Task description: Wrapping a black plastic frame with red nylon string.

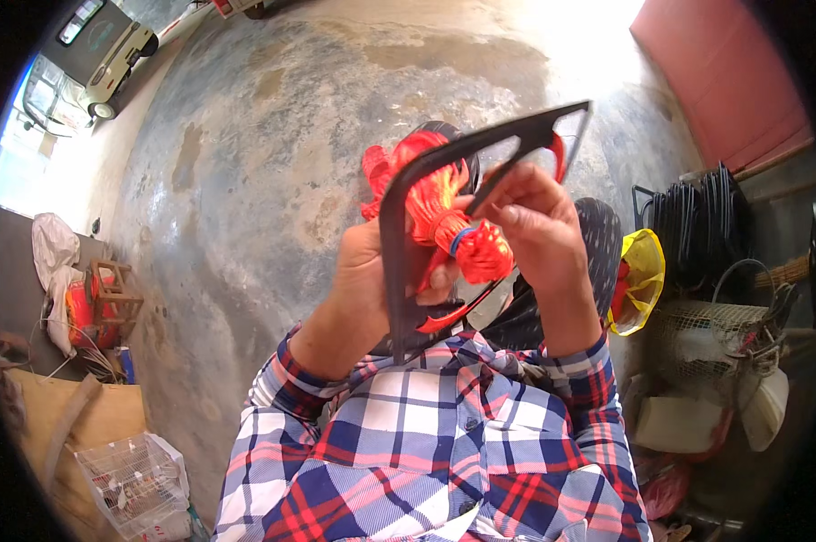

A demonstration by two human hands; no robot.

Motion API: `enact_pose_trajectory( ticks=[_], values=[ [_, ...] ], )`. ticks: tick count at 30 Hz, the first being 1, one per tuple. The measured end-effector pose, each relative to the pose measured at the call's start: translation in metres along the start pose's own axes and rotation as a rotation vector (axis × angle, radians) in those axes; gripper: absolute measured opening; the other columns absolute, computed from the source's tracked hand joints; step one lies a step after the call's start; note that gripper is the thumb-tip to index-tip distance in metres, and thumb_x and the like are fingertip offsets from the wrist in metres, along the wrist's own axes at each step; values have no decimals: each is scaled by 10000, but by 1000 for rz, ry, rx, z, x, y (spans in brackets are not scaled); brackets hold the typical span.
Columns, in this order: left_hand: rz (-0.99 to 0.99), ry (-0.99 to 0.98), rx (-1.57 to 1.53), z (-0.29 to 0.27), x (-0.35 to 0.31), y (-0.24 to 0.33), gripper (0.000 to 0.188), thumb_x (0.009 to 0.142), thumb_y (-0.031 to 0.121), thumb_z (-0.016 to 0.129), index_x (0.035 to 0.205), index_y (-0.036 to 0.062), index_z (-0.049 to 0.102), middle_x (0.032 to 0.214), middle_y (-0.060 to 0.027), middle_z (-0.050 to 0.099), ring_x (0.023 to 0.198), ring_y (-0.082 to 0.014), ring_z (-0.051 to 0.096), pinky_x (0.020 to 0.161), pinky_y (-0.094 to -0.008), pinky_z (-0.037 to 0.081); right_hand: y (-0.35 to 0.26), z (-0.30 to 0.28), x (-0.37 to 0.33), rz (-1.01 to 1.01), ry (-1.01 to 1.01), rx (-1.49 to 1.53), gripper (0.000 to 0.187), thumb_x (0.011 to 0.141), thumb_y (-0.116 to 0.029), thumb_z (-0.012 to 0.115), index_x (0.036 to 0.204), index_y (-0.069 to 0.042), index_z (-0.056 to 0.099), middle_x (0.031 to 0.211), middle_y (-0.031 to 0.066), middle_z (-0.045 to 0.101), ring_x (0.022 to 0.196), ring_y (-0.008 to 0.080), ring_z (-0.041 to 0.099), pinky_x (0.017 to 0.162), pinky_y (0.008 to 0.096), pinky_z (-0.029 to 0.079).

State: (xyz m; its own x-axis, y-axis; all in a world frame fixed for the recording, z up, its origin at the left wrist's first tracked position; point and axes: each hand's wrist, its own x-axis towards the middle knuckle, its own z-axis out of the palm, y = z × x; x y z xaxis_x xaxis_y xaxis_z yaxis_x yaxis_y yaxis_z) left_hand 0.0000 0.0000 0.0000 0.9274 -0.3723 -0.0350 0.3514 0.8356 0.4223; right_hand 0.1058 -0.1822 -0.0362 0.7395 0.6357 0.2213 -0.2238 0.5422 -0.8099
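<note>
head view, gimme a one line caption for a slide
Left hand holding a shiny red-orange cord bundle, right hand at a black angular frame, above a mottled grey concrete floor.

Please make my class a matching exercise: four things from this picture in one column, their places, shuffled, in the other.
Things
1. Red cord bundle
2. Yellow bag
3. Vehicle
4. Red panel

Places
A. Upper right of the picture
B. Held in the left hand
C. Upper left of the picture
D. Just right of the person's knees

Pairs: 1-B, 2-D, 3-C, 4-A
</note>
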Motion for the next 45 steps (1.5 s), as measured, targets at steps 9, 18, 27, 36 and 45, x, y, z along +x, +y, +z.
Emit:
enact_pose_trajectory(
  ticks=[9, 18, 27, 36, 45],
  values=[
    [255, 350, 338, 8, 2, -6, 385, 941, 359, 550, 1113, 16, 560, 920, -105, 629, 670, -156, 572, 517, -258, 421, 4, 48, -19, -78, 144, 17, 487, 797, 45, 700, 1242, -42, 524, 1158, 56, 596, 1055, 161, 592, 897, 333, 509],
    [375, 187, 134, -25, -11, 14, 633, 951, 509, 321, 1323, 35, 515, 1014, -177, 585, 711, -189, 513, 537, -278, 396, -57, -26, -20, -422, 274, 484, 366, 977, -244, 507, 1288, -51, 504, 1228, 161, 597, 1109, 294, 596, 976, 482, 461],
    [352, 332, 137, -38, -15, 24, 500, 1014, 400, 316, 1110, 4, 605, 926, -148, 592, 590, -148, 480, 457, -254, 368, 1, -26, -43, 76, 328, -1128, 167, 816, -69, 701, 932, -24, 590, 742, 62, 629, 685, 114, 601, 642, 282, 490],
    [293, 280, 406, 11, -3, 7, 348, 974, 190, 531, 1264, -2, 515, 1065, -158, 630, 664, -140, 588, 499, -242, 463, 15, 6, 22, -144, 210, -1154, 233, 758, -198, 767, 890, -33, 670, 796, 97, 623, 697, 207, 625, 644, 315, 492],
    [118, 147, 262, 13, 11, -11, 694, 955, 601, 275, 1109, 15, 612, 836, -207, 615, 579, -219, 551, 447, -286, 381, -6, 24, 17, -85, -132, 180, 557, 823, -178, 665, 1289, 59, 475, 1202, 198, 585, 1127, 295, 565, 996, 425, 436]
  ],
)
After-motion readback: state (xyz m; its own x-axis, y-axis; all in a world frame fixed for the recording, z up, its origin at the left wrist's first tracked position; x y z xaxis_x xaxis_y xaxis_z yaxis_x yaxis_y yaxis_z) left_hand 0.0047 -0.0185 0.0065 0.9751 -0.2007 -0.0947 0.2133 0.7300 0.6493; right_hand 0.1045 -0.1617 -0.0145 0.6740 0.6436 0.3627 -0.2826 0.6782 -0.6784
